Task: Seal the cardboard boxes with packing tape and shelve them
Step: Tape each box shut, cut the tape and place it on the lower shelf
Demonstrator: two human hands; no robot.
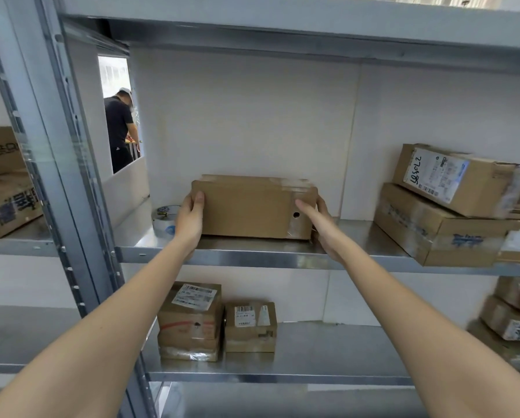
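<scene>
A taped cardboard box (249, 208) stands on the metal shelf (282, 256) against the white back wall, the left hand (190, 218) grasping its left end and the right hand (317, 220) its right end, a packing tape roll (164, 220) just beside the left hand.

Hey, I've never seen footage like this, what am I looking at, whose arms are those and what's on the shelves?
One picture, from a camera worn on a person's head, looking forward at a grey metal shelf rack. The bare arms are the wearer's own. The left hand and right hand grip the ends of a plain brown cardboard box sealed with clear tape, standing on the middle shelf. A roll of clear packing tape sits to its left, stacked labelled brown boxes to its right. Two small labelled cartons stand on the shelf below.
</scene>
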